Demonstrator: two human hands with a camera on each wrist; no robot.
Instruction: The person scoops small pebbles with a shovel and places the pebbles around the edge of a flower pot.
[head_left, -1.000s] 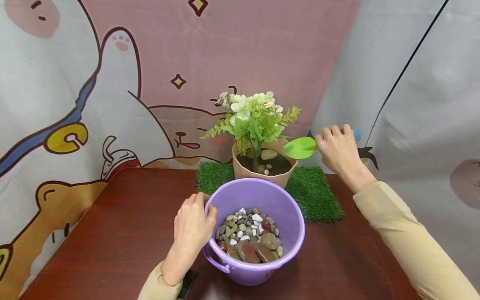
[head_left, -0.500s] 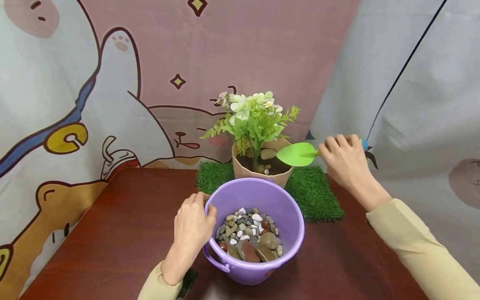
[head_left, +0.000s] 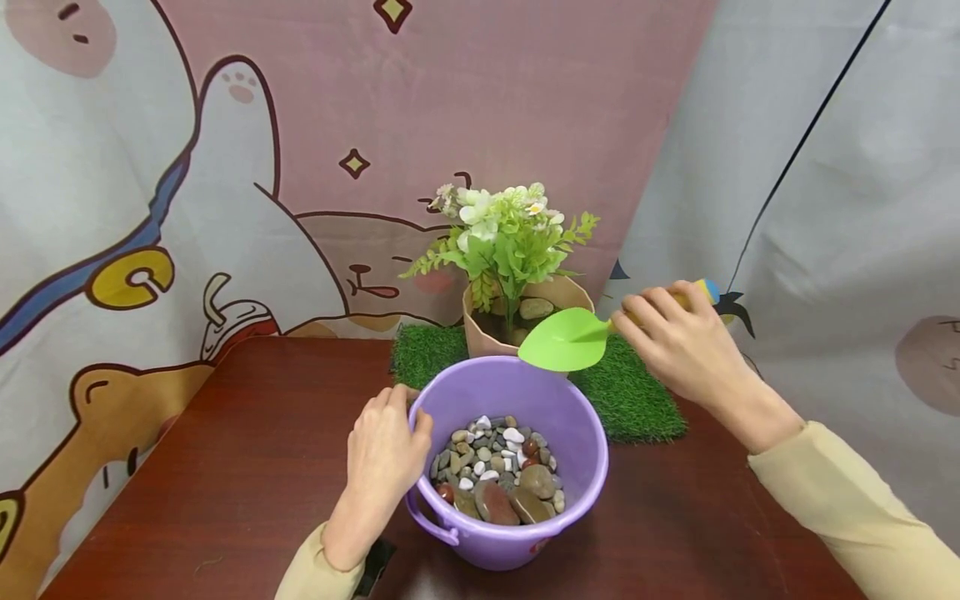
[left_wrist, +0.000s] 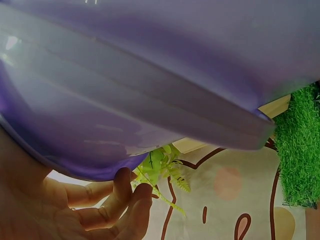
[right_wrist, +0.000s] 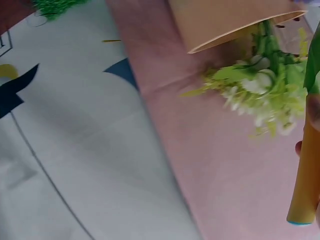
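My right hand [head_left: 690, 346] grips the yellow handle of a garden trowel [head_left: 564, 340]. Its green blade points left over the bucket's far rim and overlaps the front of the flowerpot [head_left: 480, 335]. The handle's orange-yellow grip [right_wrist: 304, 175] shows at the edge of the right wrist view. A purple bucket [head_left: 566, 417] stands on the table, with small pebbles and several larger stones [head_left: 495, 467] at its bottom. My left hand [head_left: 386, 446] holds the bucket's left rim, thumb on the rim. Curled left fingers [left_wrist: 120, 200] show beside the purple wall in the left wrist view.
The pot holds soil, stones and a white-flowered plant [head_left: 510, 233], right behind the bucket on a green turf mat [head_left: 630, 400]. A printed cloth [head_left: 585, 100] hangs at the back of the brown table [head_left: 285, 433]. The bucket's handle [head_left: 431, 525] hangs down at front left.
The trowel blade has come left and down, from beside the pot to over the bucket's far rim, and the right hand has lowered with it. The left hand and bucket have stayed put.
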